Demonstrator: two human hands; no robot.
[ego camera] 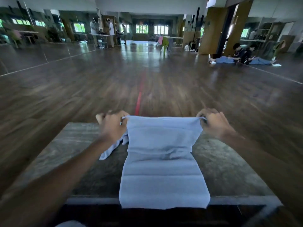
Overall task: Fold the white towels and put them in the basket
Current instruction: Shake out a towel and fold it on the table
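A white towel lies lengthwise down the middle of the dark table, its near end hanging over the front edge. My left hand pinches the far left corner, and my right hand pinches the far right corner. Both hands hold the far edge raised above the table, so that half stands up while the near half lies flat. A second white towel lies crumpled under my left wrist, partly hidden by the raised one. No basket is in view.
Beyond the table's far edge spreads a wide wooden floor with a red line. Two people sit on the floor at the far right. Others stand at tables near the back wall.
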